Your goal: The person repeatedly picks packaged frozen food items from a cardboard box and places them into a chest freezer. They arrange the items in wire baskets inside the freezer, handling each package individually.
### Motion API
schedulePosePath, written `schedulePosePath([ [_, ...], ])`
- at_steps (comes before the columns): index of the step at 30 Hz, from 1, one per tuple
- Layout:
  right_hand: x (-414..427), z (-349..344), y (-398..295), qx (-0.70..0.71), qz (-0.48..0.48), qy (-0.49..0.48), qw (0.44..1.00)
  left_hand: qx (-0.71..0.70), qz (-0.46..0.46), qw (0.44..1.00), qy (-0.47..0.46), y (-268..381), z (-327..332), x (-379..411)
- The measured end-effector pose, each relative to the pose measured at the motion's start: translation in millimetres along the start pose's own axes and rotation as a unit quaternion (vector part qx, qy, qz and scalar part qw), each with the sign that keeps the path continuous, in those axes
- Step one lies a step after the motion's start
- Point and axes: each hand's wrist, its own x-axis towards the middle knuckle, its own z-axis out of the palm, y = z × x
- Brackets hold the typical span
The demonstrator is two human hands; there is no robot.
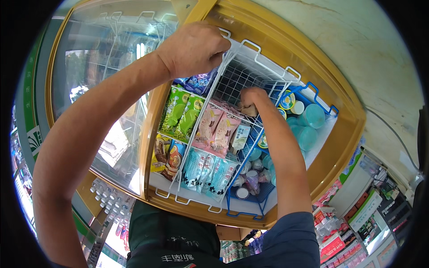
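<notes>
My left hand is curled at the upper rim of a white wire basket in a chest freezer; its fingertips are hidden, so whether it grips the wire is unclear. Inside that basket, my right hand reaches down near a brownish item, perhaps a wrapper, which it touches or holds. Pink ice-cream packets and a small white-and-green carton lie just below it. Light-blue packets fill the near section. Green packets lie in the basket section to the left.
A blue wire basket on the right holds teal round tubs, small cups and wrapped cones. A sliding glass lid covers the freezer's left part. The yellow freezer frame surrounds the opening. Shop shelves stand at lower right.
</notes>
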Motion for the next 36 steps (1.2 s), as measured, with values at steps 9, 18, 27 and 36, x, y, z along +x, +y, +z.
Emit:
schedulePosePath([
  [9, -3, 33, 0, 0.021, 0.02, 0.052, 0.998, 0.003, 0.001, 1.0, 0.01, -2, 6, 1],
  [18, -125, -60, -22, 0.007, -0.021, 0.074, 0.997, 0.012, -0.008, 1.0, 0.019, -4, 9, -7],
  [27, -81, 11, -9, -0.01, -0.043, 0.169, 0.985, 0.011, -0.008, 1.0, -0.009, 0, 6, 4],
  [36, -165, -18, -35, 0.083, -0.048, 0.126, 0.987, -0.004, -0.027, 0.999, -0.021, -1, 3, 2],
])
